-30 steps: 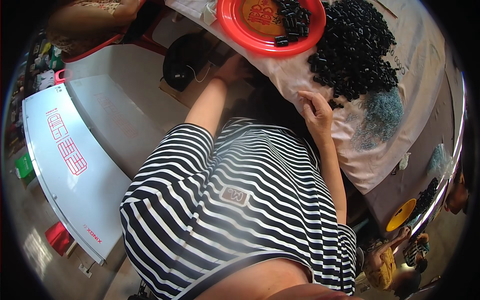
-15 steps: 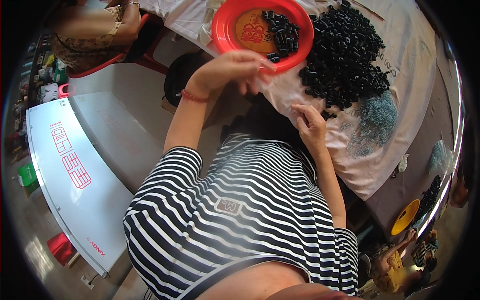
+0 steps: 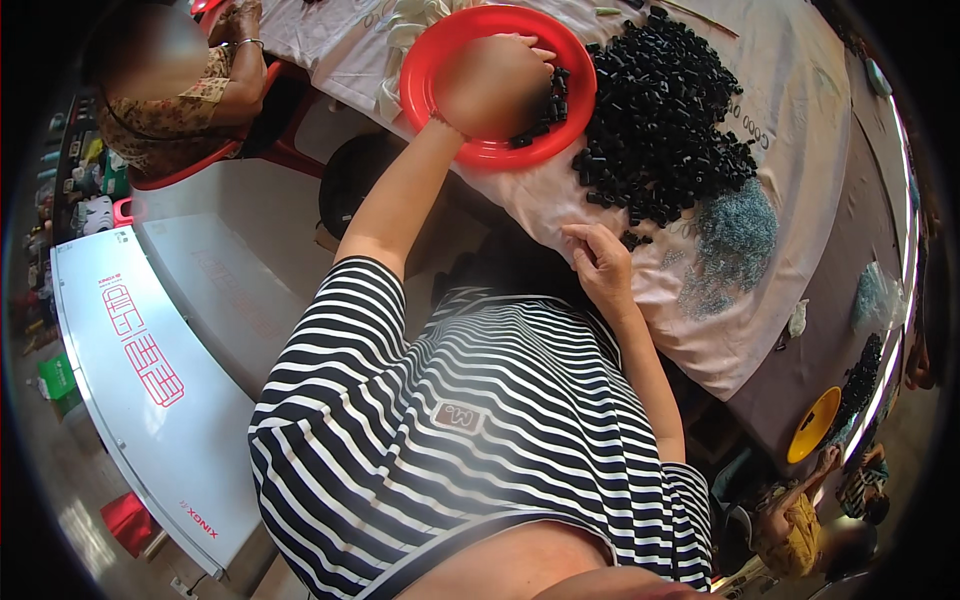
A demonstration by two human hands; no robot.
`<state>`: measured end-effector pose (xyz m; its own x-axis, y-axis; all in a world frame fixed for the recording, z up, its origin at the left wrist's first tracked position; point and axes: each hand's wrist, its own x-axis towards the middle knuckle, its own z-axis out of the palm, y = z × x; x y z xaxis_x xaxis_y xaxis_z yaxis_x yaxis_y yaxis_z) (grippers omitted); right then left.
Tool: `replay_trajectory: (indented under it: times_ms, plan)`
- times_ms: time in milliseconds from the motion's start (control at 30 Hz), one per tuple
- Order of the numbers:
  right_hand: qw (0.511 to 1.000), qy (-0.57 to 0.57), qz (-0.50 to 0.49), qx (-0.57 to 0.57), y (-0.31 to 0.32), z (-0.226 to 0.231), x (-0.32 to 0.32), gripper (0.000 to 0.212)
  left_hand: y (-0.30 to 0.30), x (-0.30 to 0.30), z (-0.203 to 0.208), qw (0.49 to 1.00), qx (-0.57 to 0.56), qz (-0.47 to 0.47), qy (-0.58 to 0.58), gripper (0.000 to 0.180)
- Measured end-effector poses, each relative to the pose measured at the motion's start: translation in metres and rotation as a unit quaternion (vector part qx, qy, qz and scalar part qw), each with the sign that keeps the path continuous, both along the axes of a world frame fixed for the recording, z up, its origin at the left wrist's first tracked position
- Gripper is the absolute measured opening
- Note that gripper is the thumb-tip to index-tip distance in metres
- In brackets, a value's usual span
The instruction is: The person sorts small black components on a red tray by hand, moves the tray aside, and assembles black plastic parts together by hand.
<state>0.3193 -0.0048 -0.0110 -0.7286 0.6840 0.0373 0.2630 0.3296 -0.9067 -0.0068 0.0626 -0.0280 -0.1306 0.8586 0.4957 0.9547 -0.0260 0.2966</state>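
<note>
My left hand (image 3: 495, 88) is over the red plastic basin (image 3: 418, 100), its back blurred and its visible fingertips spread apart. Short black cylindrical pieces (image 3: 560, 105) lie in the basin, partly hidden by this hand. My right hand (image 3: 603, 268) rests at the near edge of the cloth-covered table, thumb and fingers curled in. Whatever it may hold is hidden. Just beyond it spreads a large heap of black cylindrical pieces (image 3: 660, 125). Beside that heap lies a pile of small bluish-grey metallic pieces (image 3: 738, 235), too fine to make out singly.
A pale pink cloth (image 3: 800, 120) covers the table. At the right, a yellow basin (image 3: 813, 425) and a clear plastic bag (image 3: 880, 298) sit on another surface. One person (image 3: 180, 110) sits at the upper left; others are at the lower right. A white panel (image 3: 130, 390) stands at left.
My left hand has moved from the basin's near rim to over its inside. The basin and table appear shifted slightly left in view. My right hand stays curled at the table edge.
</note>
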Motion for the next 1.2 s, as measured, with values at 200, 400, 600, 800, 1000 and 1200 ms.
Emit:
replay_trajectory:
  times_ms: [200,400,600,800,1000,1200]
  plan:
    - [1.0,0.005,-0.002,-0.007,0.0,0.001,0.001,0.027,-0.034,0.014,0.023,1.0,-0.011,0.015,-0.022,0.016]
    - [1.0,-0.003,0.005,0.001,0.0,0.004,0.0,0.028,-0.02,0.021,0.037,0.997,0.043,0.009,-0.057,0.014]
    - [1.0,-0.003,-0.002,-0.014,-0.002,0.002,0.0,0.029,0.01,0.036,0.023,0.999,0.014,0.006,0.042,0.015]
    - [1.0,-0.007,-0.002,-0.004,-0.001,0.003,0.001,0.029,0.014,0.038,0.022,0.998,-0.048,0.016,0.043,0.018]
    - [1.0,0.006,0.0,-0.003,-0.001,0.002,-0.002,0.028,-0.004,0.015,0.035,0.99,-0.035,0.008,-0.137,0.018]
    - [0.999,0.024,0.013,0.035,0.0,0.001,-0.001,0.03,-0.039,-0.018,0.061,0.601,-0.047,0.002,-0.798,0.019]
